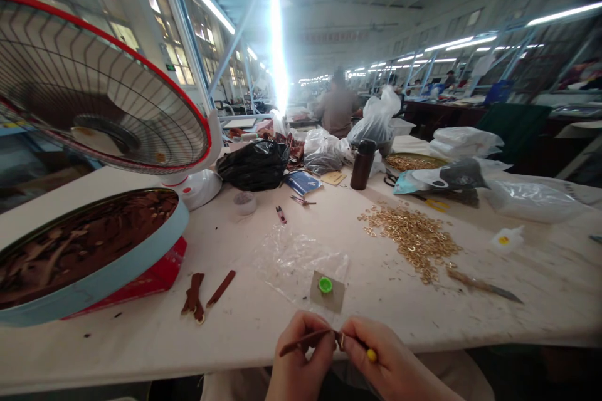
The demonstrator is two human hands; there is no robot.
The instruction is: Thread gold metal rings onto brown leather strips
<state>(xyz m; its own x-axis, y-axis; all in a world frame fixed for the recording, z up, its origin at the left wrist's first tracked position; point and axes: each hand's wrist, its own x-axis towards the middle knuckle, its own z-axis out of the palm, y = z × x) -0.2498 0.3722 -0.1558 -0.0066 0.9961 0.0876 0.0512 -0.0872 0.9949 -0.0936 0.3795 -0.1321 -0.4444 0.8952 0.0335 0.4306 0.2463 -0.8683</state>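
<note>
My left hand (297, 364) is closed around a narrow brown leather strap (301, 344), near the table's front edge. Where the strap meets my right hand, a small gold ring (342, 342) shows at its end. My right hand (392, 357) pinches there, fingers closed, and also has a thin tool with a round yellow end (372, 355) in it; the rest of the tool is hidden. Just beyond my hands, a bright green cap (325, 285) stands on a grey square (335, 303). Brown straps with gold rings (194, 298) lie to the left, beside a plain leather strip (221, 288).
Gold rings (414, 238) are heaped at right, near a knife (486, 286) and a white bottle (506, 239). At left, a large round tin (141, 257) of leather pieces sits under a fan (103, 94). Bags and a dark flask (363, 166) stand farther back; a person (337, 106) is beyond.
</note>
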